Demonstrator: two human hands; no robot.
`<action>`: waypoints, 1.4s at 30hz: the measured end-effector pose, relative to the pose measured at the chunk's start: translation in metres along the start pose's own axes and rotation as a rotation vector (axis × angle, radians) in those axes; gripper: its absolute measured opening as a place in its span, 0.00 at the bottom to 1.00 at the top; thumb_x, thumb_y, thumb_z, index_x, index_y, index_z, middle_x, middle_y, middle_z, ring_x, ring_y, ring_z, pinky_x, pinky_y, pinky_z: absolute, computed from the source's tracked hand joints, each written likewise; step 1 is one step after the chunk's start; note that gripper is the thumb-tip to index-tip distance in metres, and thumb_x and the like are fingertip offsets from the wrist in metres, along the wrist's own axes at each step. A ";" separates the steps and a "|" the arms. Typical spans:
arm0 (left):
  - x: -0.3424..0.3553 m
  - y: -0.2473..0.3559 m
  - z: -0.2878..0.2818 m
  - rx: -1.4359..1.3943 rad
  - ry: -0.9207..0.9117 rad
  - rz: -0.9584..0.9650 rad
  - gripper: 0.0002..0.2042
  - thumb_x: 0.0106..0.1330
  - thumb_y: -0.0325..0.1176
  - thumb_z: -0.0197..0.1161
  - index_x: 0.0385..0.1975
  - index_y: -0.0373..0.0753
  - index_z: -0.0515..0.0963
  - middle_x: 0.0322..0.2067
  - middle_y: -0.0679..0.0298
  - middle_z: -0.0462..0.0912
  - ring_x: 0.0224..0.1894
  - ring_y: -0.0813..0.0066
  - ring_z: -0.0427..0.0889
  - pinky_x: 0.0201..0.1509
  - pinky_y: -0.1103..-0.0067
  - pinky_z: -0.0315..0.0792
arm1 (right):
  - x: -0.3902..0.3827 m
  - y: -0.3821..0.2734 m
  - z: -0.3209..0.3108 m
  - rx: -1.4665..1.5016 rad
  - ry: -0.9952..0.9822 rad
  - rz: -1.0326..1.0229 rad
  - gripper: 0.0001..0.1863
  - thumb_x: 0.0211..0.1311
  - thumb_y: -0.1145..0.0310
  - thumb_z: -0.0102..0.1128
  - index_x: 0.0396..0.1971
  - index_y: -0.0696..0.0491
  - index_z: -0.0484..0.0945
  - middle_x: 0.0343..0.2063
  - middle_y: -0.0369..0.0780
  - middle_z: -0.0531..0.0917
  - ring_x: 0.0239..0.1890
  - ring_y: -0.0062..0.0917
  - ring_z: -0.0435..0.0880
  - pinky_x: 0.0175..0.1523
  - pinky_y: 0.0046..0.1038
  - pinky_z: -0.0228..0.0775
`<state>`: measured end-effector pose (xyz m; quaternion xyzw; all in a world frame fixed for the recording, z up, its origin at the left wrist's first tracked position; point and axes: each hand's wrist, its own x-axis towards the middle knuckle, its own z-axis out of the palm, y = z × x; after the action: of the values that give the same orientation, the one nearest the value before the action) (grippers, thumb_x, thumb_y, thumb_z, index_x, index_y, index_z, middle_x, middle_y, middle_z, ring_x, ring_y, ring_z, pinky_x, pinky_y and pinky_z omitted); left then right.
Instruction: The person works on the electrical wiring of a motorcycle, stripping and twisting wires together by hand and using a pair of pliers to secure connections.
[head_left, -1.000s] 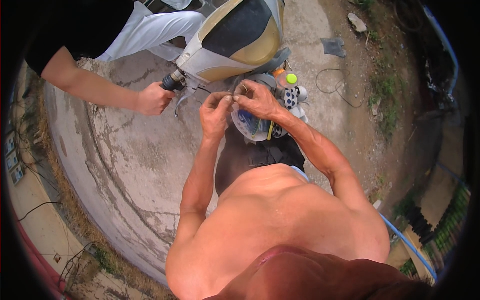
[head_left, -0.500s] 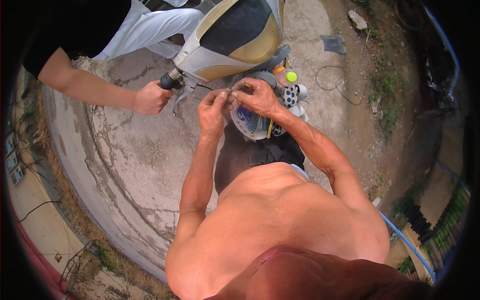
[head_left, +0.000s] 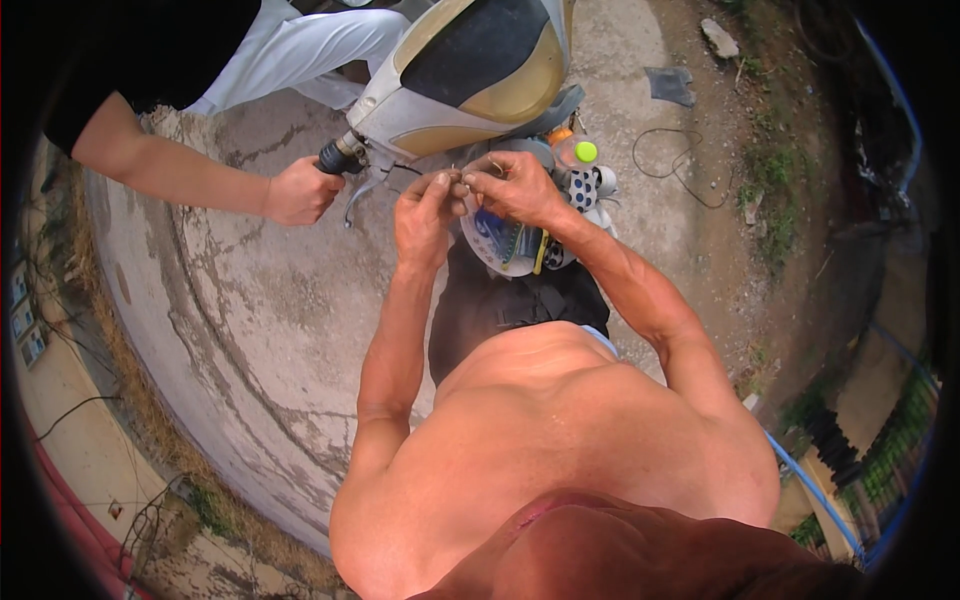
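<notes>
My left hand (head_left: 424,215) is closed in a pinch, thumb against fingers, at the end of a thin black cable (head_left: 405,169) that runs from beside the scooter's handlebar. Fingertip to fingertip with it, my right hand (head_left: 522,190) also pinches; what lies between its fingers is too small to make out. Just beyond my hands stands a white and gold scooter (head_left: 480,75) with a dark front panel. Its brake lever (head_left: 362,198) hangs below the black grip (head_left: 340,157). A co-worker's hand (head_left: 300,192) is wrapped round that grip.
Below my hands a round white container (head_left: 484,250) holds tools, among them a yellow-handled one. Beside it are a clear bottle with a green cap (head_left: 585,152) and a dotted roll (head_left: 582,188). A loose wire (head_left: 675,165) and a grey scrap (head_left: 670,85) lie on the ground.
My fingertips have shifted slightly against each other at the cable's end. Both hands stay together in nearly the same place, and the co-worker's hand remains on the grip.
</notes>
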<state>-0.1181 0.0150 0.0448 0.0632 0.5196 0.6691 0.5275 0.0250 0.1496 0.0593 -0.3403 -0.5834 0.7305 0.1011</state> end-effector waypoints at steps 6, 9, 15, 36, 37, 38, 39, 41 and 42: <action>0.002 0.003 0.003 -0.111 -0.029 -0.045 0.12 0.79 0.33 0.61 0.47 0.29 0.83 0.33 0.59 0.86 0.30 0.71 0.80 0.39 0.75 0.75 | 0.005 0.010 -0.003 0.086 0.006 -0.001 0.15 0.72 0.63 0.67 0.43 0.61 0.85 0.27 0.36 0.86 0.25 0.15 0.79 0.30 0.22 0.71; 0.002 0.002 0.000 -0.119 -0.027 -0.050 0.11 0.79 0.34 0.61 0.47 0.30 0.83 0.34 0.60 0.86 0.30 0.72 0.80 0.39 0.75 0.75 | 0.003 0.007 -0.002 0.063 0.001 -0.020 0.15 0.73 0.63 0.67 0.43 0.61 0.84 0.26 0.36 0.85 0.22 0.14 0.77 0.26 0.20 0.67; -0.002 0.003 0.005 -0.132 -0.004 -0.045 0.11 0.79 0.31 0.60 0.46 0.28 0.82 0.32 0.57 0.87 0.29 0.71 0.82 0.37 0.77 0.76 | -0.001 0.006 0.003 0.063 -0.014 -0.041 0.15 0.72 0.63 0.68 0.45 0.62 0.84 0.27 0.35 0.85 0.24 0.14 0.76 0.28 0.20 0.66; -0.005 -0.004 -0.004 0.080 0.047 0.066 0.10 0.77 0.31 0.63 0.48 0.31 0.84 0.33 0.62 0.86 0.30 0.77 0.81 0.37 0.80 0.76 | 0.001 0.001 0.004 -0.151 -0.047 -0.107 0.16 0.65 0.63 0.64 0.40 0.63 0.85 0.27 0.38 0.85 0.30 0.18 0.80 0.37 0.26 0.74; -0.006 -0.002 -0.003 0.170 0.046 0.104 0.10 0.77 0.31 0.64 0.49 0.31 0.84 0.33 0.62 0.86 0.31 0.77 0.82 0.38 0.80 0.77 | 0.002 0.002 0.004 -0.150 -0.047 -0.107 0.16 0.65 0.63 0.64 0.40 0.63 0.85 0.27 0.38 0.85 0.30 0.18 0.80 0.37 0.26 0.74; -0.009 -0.001 -0.002 0.170 0.046 0.104 0.10 0.77 0.31 0.64 0.49 0.31 0.84 0.33 0.62 0.86 0.31 0.77 0.82 0.38 0.80 0.77 | 0.003 0.004 0.004 -0.142 -0.047 -0.102 0.16 0.65 0.64 0.63 0.40 0.63 0.85 0.27 0.38 0.85 0.30 0.18 0.80 0.36 0.26 0.73; -0.014 0.004 0.002 0.279 0.065 0.177 0.10 0.76 0.29 0.65 0.50 0.31 0.84 0.35 0.62 0.86 0.33 0.77 0.82 0.40 0.80 0.78 | 0.004 0.005 0.004 -0.135 -0.048 -0.097 0.15 0.64 0.64 0.63 0.39 0.63 0.84 0.27 0.38 0.85 0.30 0.18 0.80 0.36 0.25 0.73; -0.017 0.009 0.005 0.388 0.085 0.249 0.11 0.74 0.28 0.66 0.51 0.31 0.84 0.37 0.62 0.86 0.35 0.77 0.83 0.41 0.79 0.78 | 0.006 0.005 0.000 -0.131 -0.070 -0.082 0.16 0.65 0.63 0.65 0.38 0.63 0.85 0.28 0.39 0.86 0.32 0.18 0.81 0.39 0.27 0.74; -0.018 0.011 0.004 0.630 0.059 0.443 0.12 0.72 0.25 0.67 0.53 0.33 0.84 0.41 0.62 0.85 0.37 0.76 0.83 0.41 0.79 0.79 | 0.006 0.005 -0.001 -0.126 -0.093 -0.066 0.17 0.65 0.61 0.66 0.38 0.63 0.85 0.30 0.41 0.87 0.34 0.19 0.81 0.42 0.28 0.76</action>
<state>-0.1151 0.0046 0.0632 0.3134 0.6884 0.5762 0.3097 0.0220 0.1524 0.0526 -0.2923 -0.6431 0.7037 0.0767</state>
